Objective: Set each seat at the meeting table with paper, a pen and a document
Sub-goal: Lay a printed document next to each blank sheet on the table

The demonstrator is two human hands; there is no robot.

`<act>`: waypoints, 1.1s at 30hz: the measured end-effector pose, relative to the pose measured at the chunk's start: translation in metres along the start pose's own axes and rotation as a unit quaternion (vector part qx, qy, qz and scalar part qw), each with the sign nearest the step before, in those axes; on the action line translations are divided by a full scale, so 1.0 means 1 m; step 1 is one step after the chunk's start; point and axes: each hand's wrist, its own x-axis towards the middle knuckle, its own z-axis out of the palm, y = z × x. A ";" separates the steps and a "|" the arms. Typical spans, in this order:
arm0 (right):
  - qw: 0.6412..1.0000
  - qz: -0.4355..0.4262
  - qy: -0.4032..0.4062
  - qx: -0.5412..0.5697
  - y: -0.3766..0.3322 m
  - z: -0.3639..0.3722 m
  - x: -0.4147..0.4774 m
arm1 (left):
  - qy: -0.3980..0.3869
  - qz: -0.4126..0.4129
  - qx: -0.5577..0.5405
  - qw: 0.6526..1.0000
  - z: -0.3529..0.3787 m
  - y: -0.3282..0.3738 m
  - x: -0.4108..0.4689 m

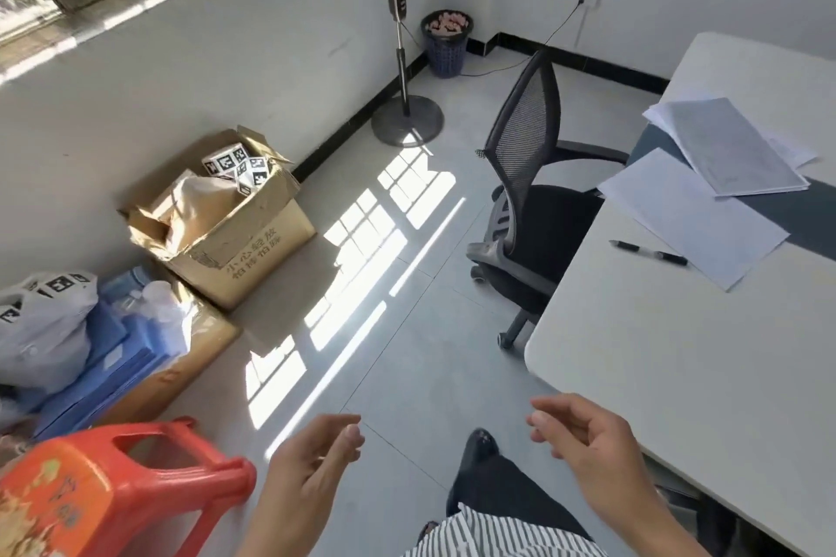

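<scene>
Between placements: left hand (316, 461) and right hand (583, 439) loose, empty — next likely a reach for paper (692, 217), pen (672, 258), document (733, 149) on table (678, 375).

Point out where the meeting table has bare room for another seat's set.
Bare: the table from the pen to its near corner, and its far end beyond the printed documents. Crowded: the middle beside the mesh chair, where those documents overlap a blank sheet.

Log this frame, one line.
left hand: open, empty | right hand: open, empty | black pen, white paper sheet, printed document: on white table | black mesh chair: tableside
</scene>
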 end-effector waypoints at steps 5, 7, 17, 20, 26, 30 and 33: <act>1.000 -0.001 0.030 0.010 -0.036 0.024 0.082 | -0.019 0.025 0.007 0.999 -0.009 0.032 0.097; 1.000 -0.005 0.029 0.007 -0.054 0.035 0.125 | -0.027 0.044 0.020 0.998 -0.018 0.048 0.142; 0.998 -0.061 0.008 0.005 -0.194 0.077 0.318 | -0.031 0.075 0.016 0.997 -0.065 0.147 0.341; 0.998 -0.054 0.038 0.008 -0.215 0.082 0.364 | -0.056 0.069 0.021 0.996 -0.070 0.161 0.403; 0.989 -0.015 0.143 0.034 -0.247 0.105 0.458 | -0.123 0.100 0.035 0.987 -0.081 0.205 0.566; 0.978 0.001 0.205 0.042 -0.283 0.120 0.504 | -0.192 0.150 0.077 0.967 -0.085 0.262 0.667; 0.960 0.014 0.271 0.066 -0.303 0.120 0.527 | -0.253 0.174 0.118 0.945 -0.070 0.309 0.731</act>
